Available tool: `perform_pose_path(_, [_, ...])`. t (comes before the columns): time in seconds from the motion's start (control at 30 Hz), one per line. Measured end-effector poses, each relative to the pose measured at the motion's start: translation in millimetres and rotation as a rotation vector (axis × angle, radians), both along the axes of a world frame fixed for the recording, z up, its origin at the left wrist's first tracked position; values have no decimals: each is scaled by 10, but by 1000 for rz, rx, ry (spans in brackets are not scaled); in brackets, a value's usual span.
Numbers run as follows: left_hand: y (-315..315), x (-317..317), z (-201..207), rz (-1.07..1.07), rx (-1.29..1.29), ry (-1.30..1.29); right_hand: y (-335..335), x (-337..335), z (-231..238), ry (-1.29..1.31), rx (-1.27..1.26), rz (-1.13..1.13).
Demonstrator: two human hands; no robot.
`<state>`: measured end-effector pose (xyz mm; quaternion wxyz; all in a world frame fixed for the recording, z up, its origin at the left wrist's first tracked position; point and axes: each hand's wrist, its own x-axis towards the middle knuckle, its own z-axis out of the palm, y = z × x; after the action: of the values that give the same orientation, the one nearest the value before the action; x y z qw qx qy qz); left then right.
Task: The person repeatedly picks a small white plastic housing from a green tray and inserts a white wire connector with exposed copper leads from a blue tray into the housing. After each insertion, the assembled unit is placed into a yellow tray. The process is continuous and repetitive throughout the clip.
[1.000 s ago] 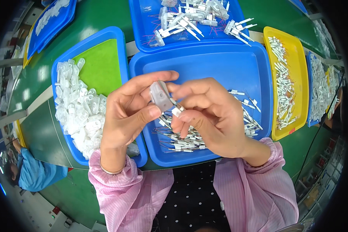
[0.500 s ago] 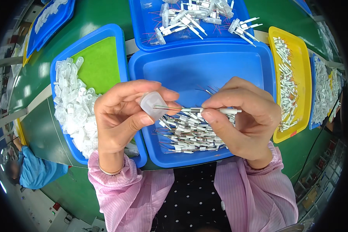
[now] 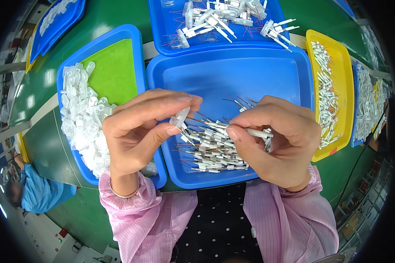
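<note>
My left hand [image 3: 134, 133] pinches a small translucent plastic cap [image 3: 179, 117] between thumb and fingertips, turned edge-on. Between the thumb and forefinger of my right hand [image 3: 283, 138] is a slim white rod [image 3: 258, 132] with a thin wired end aimed at the cap. Whether the wire tips are inside the cap I cannot tell. Both hands are above a blue tray [image 3: 232, 72], where many similar white rods with thin reddish and dark wires [image 3: 217, 155] lie heaped in the near half.
At left, a blue tray [image 3: 134, 37] with a green bottom [image 3: 114, 65] holds a heap of translucent caps [image 3: 81, 114]. A far blue tray [image 3: 162, 41] holds caps joined with rods [image 3: 215, 24]. A yellow tray [image 3: 344, 87] of white rods stands right. Far left, someone wears a blue garment [image 3: 46, 188].
The cap in my left hand has tilted from showing its open face to edge-on. My right hand has moved slightly lower, and its rod now slants a little more.
</note>
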<state>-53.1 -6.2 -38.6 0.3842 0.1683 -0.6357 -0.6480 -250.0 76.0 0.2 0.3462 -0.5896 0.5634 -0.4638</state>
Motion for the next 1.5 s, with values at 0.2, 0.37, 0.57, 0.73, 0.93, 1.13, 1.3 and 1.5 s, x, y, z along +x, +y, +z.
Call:
perform_pose_path(0.2, [63, -82, -5, 20, 167, 99, -38, 60, -57, 28, -137, -25])
perform_pose_path(0.37, [122, -141, -52, 32, 303, 109, -38, 83, -154, 201, -173, -65])
perform_pose_path(0.57, [145, -126, -208, -8, 383, 71, -59, 110, -273, 116, -183, -43])
perform_pose_path(0.73, [224, -185, -170, 119, 194, -32, -67, 111, -334, 212, -324, -53])
perform_pose_path(0.93, [217, -144, -149, 87, 173, 14, 1, 98, -358, 178, -405, 24])
perform_pose_path(1.13, [215, -119, -29, 164, 118, -110, 52, -389, -99, 267, -108, -48])
perform_pose_path(1.3, [183, -132, -9, 195, 106, -104, 27, -1782, -420, 1121, 129, -544])
perform_pose_path(1.5, [183, -145, -13, 180, 156, -147, -87, -2215, -759, 1166, 104, -426])
